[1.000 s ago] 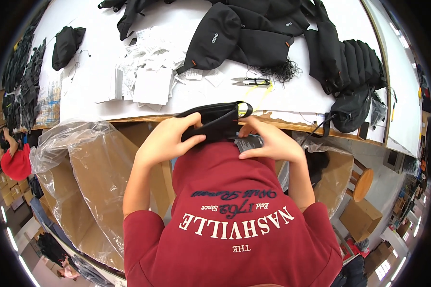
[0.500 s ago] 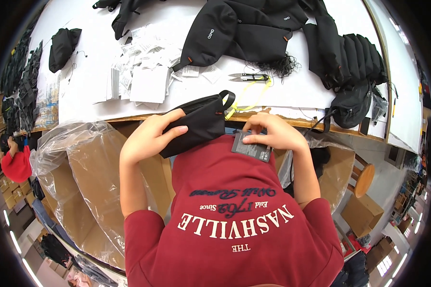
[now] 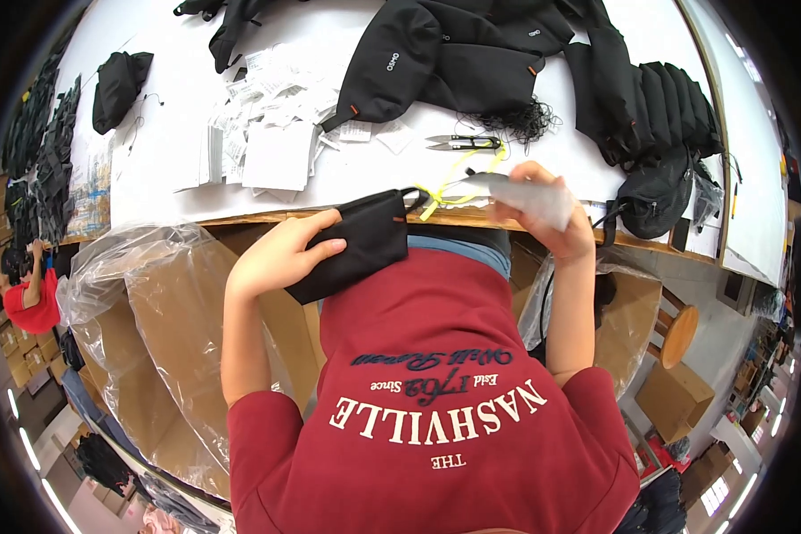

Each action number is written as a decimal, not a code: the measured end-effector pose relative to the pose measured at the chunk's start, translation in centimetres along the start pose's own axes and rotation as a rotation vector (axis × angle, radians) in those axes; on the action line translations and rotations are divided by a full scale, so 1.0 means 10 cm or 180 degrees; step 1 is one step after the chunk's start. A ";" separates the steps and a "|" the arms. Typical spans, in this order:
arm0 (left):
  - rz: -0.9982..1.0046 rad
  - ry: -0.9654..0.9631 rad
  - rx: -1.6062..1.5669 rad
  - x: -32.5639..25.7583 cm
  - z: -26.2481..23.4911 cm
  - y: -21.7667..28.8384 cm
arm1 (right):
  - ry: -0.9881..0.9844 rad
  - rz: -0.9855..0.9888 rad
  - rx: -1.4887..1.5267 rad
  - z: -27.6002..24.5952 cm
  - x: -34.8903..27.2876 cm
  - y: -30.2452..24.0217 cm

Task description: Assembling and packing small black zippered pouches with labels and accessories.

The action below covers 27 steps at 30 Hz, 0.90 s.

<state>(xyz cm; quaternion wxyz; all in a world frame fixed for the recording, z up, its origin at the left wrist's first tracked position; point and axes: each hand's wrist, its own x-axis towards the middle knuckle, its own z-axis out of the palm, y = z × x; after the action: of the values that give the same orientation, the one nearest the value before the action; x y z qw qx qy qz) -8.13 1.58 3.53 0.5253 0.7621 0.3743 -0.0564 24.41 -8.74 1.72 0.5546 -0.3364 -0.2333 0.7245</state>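
Observation:
My left hand (image 3: 283, 255) is closed on a small black fabric pouch (image 3: 363, 245), thumb on top, held at the table's near edge. A black loop sticks out at the pouch's right end, beside a small orange tab. To its right, my right hand (image 3: 575, 230) is raised and grips a grey hang tag (image 3: 534, 201), smeared by motion. A thin dark cord with a black end shows at the tag's left; whether it joins the pouch I cannot tell. Beyond the hands lie black-handled thread snips (image 3: 465, 143) and a yellow ribbon (image 3: 431, 198).
White paper labels (image 3: 278, 156) lie heaped on the white table (image 3: 173, 89). Black bags (image 3: 387, 67) are piled at the back, more at the right. Below the edge stand plastic-lined cardboard boxes (image 3: 165, 329). A wooden stool (image 3: 679, 334) is at the right; a person in red (image 3: 32, 303) is far left.
My right hand has lifted up and right with the tag, away from my shirt. My left hand has brought the pouch slightly lower, and its loop end has dropped.

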 end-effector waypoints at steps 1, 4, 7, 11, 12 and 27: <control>-0.0053 -0.0003 0.0006 0.02 -0.01 0.01 | -0.0127 -0.0329 0.0476 0.16 0.06 0.02; 0.0139 0.0115 -0.0132 0.01 -0.07 0.17 | 0.0253 -0.0751 -0.0457 0.04 0.26 0.00; 0.0611 -0.0010 0.0077 0.06 0.04 0.19 | 0.0918 -0.1237 -0.1229 -0.01 0.51 -0.04; 0.0186 -0.0518 0.0301 0.12 0.14 0.31 | 0.1500 -0.1496 -0.0632 0.15 0.71 0.09; 0.0213 -0.0508 0.0269 0.12 0.17 0.27 | 0.1676 -0.1482 -0.0475 0.17 0.74 0.13; 0.0611 -0.0979 0.0066 0.11 0.01 0.48 | 0.2325 -0.2112 -0.1618 0.11 0.87 0.19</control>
<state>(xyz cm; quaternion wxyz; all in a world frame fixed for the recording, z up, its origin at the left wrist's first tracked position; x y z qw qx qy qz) -4.33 1.21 6.56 0.5715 0.7820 0.2145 -0.1258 21.01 -0.90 -0.93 0.6992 -0.5974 -0.2867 0.2681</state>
